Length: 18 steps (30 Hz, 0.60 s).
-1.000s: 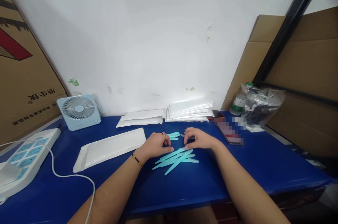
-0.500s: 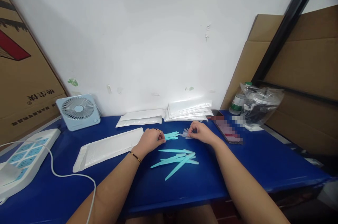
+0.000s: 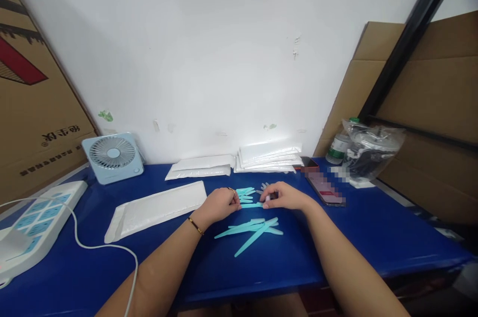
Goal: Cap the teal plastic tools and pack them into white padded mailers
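Observation:
A slim teal eyebrow razor [image 3: 251,205] lies crosswise between my two hands. My left hand [image 3: 222,204] is closed, its thumb and fingers pinching the razor's left end. At the other end, the fingers of my right hand [image 3: 282,196] are closed on the blade end, with something small and pale showing between them. Just behind is a row of teal razors [image 3: 245,191], partly covered by my left fingers. Several small translucent caps [image 3: 263,187] lie behind my right fingers. Nearer to me, more teal razors [image 3: 246,237] lie in a loose, crossed pile on the blue table [image 3: 224,277].
A flat white packet [image 3: 157,210] lies left of my left hand. More white packets [image 3: 267,157] are stacked by the wall. A phone [image 3: 324,187], bottle [image 3: 338,147] and plastic bag [image 3: 373,152] stand right; a fan [image 3: 114,157], power strip [image 3: 45,222] and white cable [image 3: 100,247] left.
One razor from the near pile is now held between both hands. My left hand has shifted right and my right hand has come nearer to me, so they are closer together.

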Each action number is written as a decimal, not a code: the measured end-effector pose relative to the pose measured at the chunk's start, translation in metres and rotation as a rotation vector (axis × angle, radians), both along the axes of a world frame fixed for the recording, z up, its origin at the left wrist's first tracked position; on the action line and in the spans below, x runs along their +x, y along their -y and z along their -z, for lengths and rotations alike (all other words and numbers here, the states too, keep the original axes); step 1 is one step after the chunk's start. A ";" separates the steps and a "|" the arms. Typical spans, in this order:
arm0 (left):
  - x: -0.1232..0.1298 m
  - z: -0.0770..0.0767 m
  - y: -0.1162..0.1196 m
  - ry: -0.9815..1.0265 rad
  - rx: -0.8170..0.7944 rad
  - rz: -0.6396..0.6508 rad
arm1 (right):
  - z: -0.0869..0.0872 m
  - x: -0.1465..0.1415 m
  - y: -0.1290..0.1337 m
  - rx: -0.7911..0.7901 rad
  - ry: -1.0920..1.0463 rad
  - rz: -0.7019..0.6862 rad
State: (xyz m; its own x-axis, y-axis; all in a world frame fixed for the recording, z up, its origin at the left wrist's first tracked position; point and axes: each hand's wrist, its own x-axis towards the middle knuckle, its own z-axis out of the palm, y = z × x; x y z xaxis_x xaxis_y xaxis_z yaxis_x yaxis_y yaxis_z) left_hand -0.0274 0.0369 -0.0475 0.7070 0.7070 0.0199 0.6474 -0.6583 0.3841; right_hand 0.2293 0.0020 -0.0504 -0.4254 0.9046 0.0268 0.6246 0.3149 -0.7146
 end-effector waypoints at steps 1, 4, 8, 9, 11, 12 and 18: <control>-0.002 -0.001 -0.001 0.008 -0.006 -0.022 | 0.001 -0.001 0.000 -0.007 -0.020 -0.005; -0.004 -0.004 -0.003 0.027 -0.016 -0.070 | 0.002 -0.004 -0.001 0.029 -0.045 0.019; -0.004 -0.004 -0.004 0.047 0.001 -0.113 | 0.001 -0.007 -0.002 0.107 -0.011 0.071; -0.004 -0.004 -0.004 0.044 0.011 -0.120 | 0.001 -0.006 -0.002 0.119 -0.007 0.077; -0.007 -0.003 -0.007 0.031 0.041 -0.139 | 0.002 -0.002 -0.003 0.129 0.001 0.082; -0.009 -0.003 -0.009 0.021 0.055 -0.152 | 0.004 0.001 -0.005 0.131 0.003 0.093; -0.021 -0.006 -0.018 0.019 0.039 -0.222 | 0.012 0.020 -0.014 0.186 0.010 0.292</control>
State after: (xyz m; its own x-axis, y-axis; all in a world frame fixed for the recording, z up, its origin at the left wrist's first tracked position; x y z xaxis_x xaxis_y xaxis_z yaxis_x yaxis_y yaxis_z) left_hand -0.0489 0.0545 -0.0419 0.5334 0.8436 0.0620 0.7711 -0.5150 0.3744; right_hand 0.2489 0.0164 -0.0621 -0.1505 0.9683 0.1995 0.7145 0.2460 -0.6550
